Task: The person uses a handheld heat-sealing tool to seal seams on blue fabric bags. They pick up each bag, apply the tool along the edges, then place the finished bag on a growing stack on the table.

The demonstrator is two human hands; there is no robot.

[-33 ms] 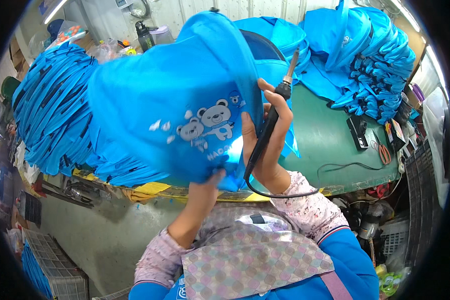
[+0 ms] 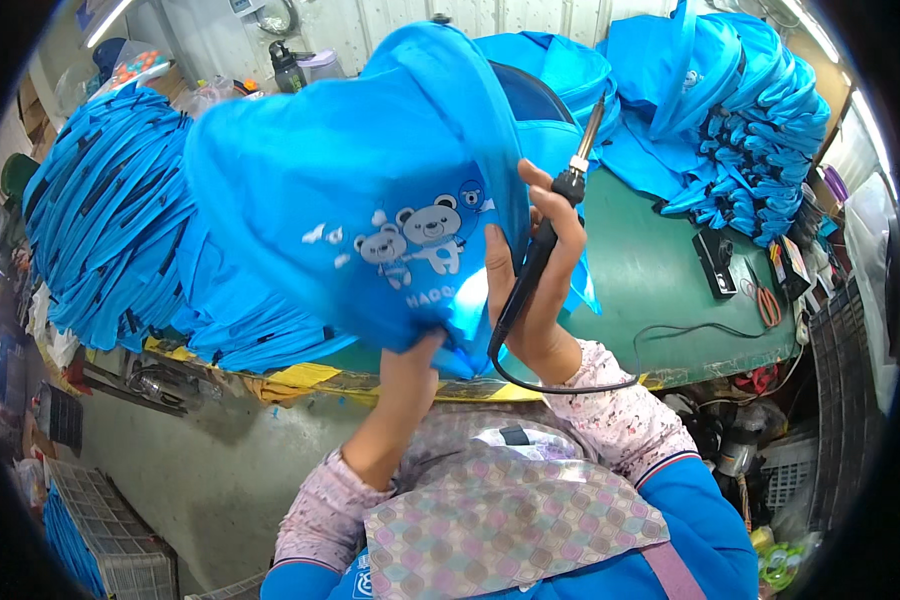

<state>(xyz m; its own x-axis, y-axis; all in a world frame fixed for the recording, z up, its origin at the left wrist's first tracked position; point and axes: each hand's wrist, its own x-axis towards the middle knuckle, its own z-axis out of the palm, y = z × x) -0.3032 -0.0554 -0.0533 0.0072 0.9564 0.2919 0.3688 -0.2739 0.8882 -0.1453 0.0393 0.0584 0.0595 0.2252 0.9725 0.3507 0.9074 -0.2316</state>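
A blue fabric canopy (image 2: 300,190) with a stiff curved rim and printed white bears is held up in front of me, blurred at its lower left. My left hand (image 2: 410,362) reaches up under its lower edge, and the fabric hides the fingers. My right hand (image 2: 545,290) is closed around a soldering iron (image 2: 538,262) with a black handle. The iron's metal tip points up and away to the right. The thumb and fingers of this hand are beside the canopy's right rim; whether they also pinch the fabric I cannot tell.
Blue canopies are stacked at the left (image 2: 110,220) and the back right (image 2: 760,120) of the green table (image 2: 660,290). The iron's black cord (image 2: 690,330) crosses it toward a small black box (image 2: 715,263) and orange-handled scissors (image 2: 768,308). A wire crate (image 2: 110,520) stands lower left.
The canopy has shifted slightly, its lower part tilting. My left hand has moved a little up under the fabric, and its thumb no longer shows. The right hand and iron are nearly unmoved.
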